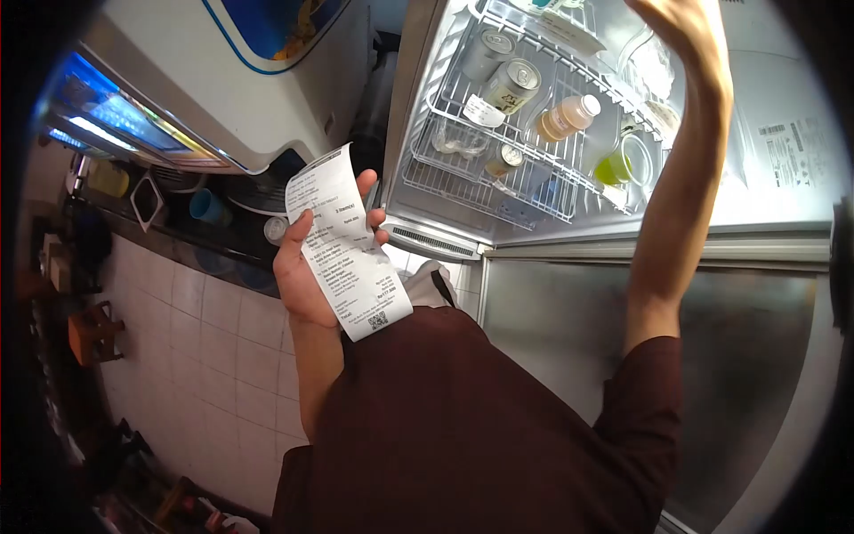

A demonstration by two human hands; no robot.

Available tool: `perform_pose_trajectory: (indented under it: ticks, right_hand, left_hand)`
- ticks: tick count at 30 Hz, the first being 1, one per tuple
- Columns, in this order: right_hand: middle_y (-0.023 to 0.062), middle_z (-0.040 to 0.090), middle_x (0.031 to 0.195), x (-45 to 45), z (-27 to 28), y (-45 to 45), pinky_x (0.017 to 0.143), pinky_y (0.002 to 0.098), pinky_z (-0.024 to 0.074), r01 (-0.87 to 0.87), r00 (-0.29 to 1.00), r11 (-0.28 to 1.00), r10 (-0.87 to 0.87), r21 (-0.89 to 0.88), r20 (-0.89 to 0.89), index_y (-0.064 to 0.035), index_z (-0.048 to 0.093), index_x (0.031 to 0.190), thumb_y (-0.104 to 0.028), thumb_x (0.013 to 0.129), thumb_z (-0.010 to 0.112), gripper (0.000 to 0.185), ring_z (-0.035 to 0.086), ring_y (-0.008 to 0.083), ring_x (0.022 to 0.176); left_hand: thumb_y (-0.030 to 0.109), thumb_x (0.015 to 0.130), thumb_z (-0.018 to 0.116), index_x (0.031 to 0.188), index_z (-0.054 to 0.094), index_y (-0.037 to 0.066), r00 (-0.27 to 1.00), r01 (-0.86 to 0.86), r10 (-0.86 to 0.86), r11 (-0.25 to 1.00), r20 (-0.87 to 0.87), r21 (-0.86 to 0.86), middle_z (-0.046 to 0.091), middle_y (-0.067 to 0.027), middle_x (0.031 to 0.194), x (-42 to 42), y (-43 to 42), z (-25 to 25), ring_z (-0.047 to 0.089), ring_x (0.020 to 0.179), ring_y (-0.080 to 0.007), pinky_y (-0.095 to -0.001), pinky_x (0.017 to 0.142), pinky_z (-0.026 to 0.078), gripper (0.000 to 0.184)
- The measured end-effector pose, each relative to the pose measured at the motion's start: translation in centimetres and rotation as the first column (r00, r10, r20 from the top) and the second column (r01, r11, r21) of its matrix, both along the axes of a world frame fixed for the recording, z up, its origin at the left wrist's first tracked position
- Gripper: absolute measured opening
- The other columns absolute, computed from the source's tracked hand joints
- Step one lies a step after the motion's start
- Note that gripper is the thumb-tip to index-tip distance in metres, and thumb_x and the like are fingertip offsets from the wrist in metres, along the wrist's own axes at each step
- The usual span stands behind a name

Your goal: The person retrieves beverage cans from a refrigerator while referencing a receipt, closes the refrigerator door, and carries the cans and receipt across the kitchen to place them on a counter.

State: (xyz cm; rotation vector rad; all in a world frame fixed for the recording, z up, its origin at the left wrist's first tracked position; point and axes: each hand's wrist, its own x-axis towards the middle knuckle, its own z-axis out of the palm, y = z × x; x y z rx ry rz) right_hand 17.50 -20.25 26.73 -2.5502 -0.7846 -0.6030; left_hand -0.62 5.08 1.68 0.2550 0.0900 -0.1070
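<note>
My left hand (307,267) holds a long printed paper receipt (347,245), its thumb on the front and its fingertips showing past the far edge. My right arm reaches up into the lit fridge; only part of my right hand (680,22) shows at the top edge, its fingers cut off by the frame. On the fridge's wire shelf (525,133) stand two cans (514,84) and a bottle of orange-brown liquid (567,117). A green item (614,167) lies right of them, and a small jar (504,159) is lower down.
A closed lower glass-like panel (649,356) lies below the fridge compartment. At the left are a white appliance (294,98), a dark counter with a blue cup (209,206), and a wooden stool (95,333) on the tiled floor (196,374).
</note>
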Motion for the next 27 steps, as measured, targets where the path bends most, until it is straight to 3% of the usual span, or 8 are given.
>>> perform_pose_trajectory:
  ticks: [2,3,4,6,8,14,21,27]
  right_hand:
    - [0.0114,0.073,0.095,-2.0,-2.6,-0.8,0.074,0.0304,0.0578,-0.138,0.942,0.976,0.181,0.166,-0.284,0.0032,0.070,0.105,-0.002,0.087,0.070,0.019,0.073,0.0173,0.086]
    - [0.0082,0.074,0.092,-2.5,-4.4,-1.7,0.073,0.0276,0.0586,-0.364,0.905,0.931,0.362,0.031,-0.226,0.0035,0.071,0.106,-0.005,0.090,0.073,0.018,0.073,0.0147,0.079]
    - [0.0076,0.074,0.095,-4.1,-6.8,-1.6,0.074,0.0276,0.0588,-0.193,0.814,0.980,0.184,0.042,-0.551,0.0013,0.071,0.110,-0.006,0.088,0.076,0.024,0.073,0.0144,0.085]
    - [0.0108,0.075,0.093,-3.0,-12.6,-2.3,0.079,0.0367,0.0583,-0.225,0.851,0.971,0.157,-0.078,-0.501,-0.0046,0.070,0.117,-0.024,0.084,0.081,0.039,0.072,0.0266,0.083]
    - [0.0141,0.073,0.101,0.3,-18.7,-4.9,0.087,0.0422,0.0575,-0.086,0.989,0.957,0.116,-0.276,0.093,-0.0058,0.062,0.129,-0.013,0.083,0.079,0.049,0.072,0.0329,0.096]
    - [0.0239,0.071,0.097,6.2,-20.1,-3.2,0.091,0.0456,0.0552,0.199,0.892,0.917,-0.316,-0.346,-0.323,-0.0053,0.047,0.142,-0.029,0.070,0.084,0.084,0.070,0.0408,0.096]
    - [0.0186,0.068,0.112,3.7,-23.8,-2.7,0.095,0.0415,0.0531,0.458,0.884,0.882,-0.465,0.113,0.050,-0.0051,0.062,0.126,-0.021,0.063,0.093,0.072,0.066,0.0324,0.103]
    - [0.0144,0.062,0.123,-5.3,-23.8,0.7,0.097,0.0385,0.0502,0.143,0.938,0.799,-0.297,0.584,0.178,0.0002,0.057,0.130,-0.014,0.073,0.091,0.068,0.062,0.0269,0.111]
  left_hand:
    - [0.032,0.097,0.050,0.153,0.034,0.004,1.000,-0.010,0.010,1.000,-0.006,-0.024,0.051,-0.0262,0.145,-0.1,0.4,-0.4,0.064,0.104,-0.0339,-0.0445,0.088,0.056,0.064]
    - [0.032,0.097,0.050,0.153,0.034,0.004,1.000,-0.026,0.026,1.000,0.005,-0.016,0.051,-0.0259,0.145,-0.3,0.5,-0.8,0.064,0.105,-0.0332,-0.0443,0.089,0.056,0.064]
    - [0.031,0.098,0.050,0.153,0.034,0.004,1.000,-0.027,0.027,0.999,-0.003,-0.028,0.051,-0.0258,0.145,-0.3,0.7,-1.1,0.064,0.105,-0.0331,-0.0443,0.089,0.057,0.064]
    - [0.030,0.098,0.050,0.153,0.034,0.004,0.999,-0.030,0.029,0.998,-0.022,-0.049,0.051,-0.0255,0.146,-0.5,0.9,-1.6,0.064,0.105,-0.0329,-0.0441,0.089,0.057,0.063]
    - [0.030,0.098,0.049,0.154,0.033,0.004,0.999,-0.030,0.030,0.999,-0.012,-0.041,0.050,-0.0256,0.146,-0.6,0.9,-1.7,0.064,0.106,-0.0330,-0.0441,0.089,0.057,0.063]
    - [0.029,0.098,0.049,0.154,0.031,0.004,0.998,0.059,-0.056,0.996,0.041,-0.065,0.048,-0.0263,0.148,-0.2,0.1,-1.8,0.064,0.109,-0.0334,-0.0444,0.091,0.058,0.064]
    - [0.031,0.098,0.053,0.152,0.034,-0.002,0.996,0.073,-0.064,0.980,0.058,-0.183,0.048,-0.0293,0.146,-0.4,0.2,-2.3,0.062,0.116,-0.0372,-0.0463,0.099,0.054,0.066]
    - [0.032,0.096,0.054,0.147,0.040,-0.004,0.998,0.063,-0.058,0.980,0.031,-0.188,0.052,-0.0281,0.142,-0.1,0.2,-2.1,0.061,0.115,-0.0354,-0.0449,0.096,0.054,0.064]
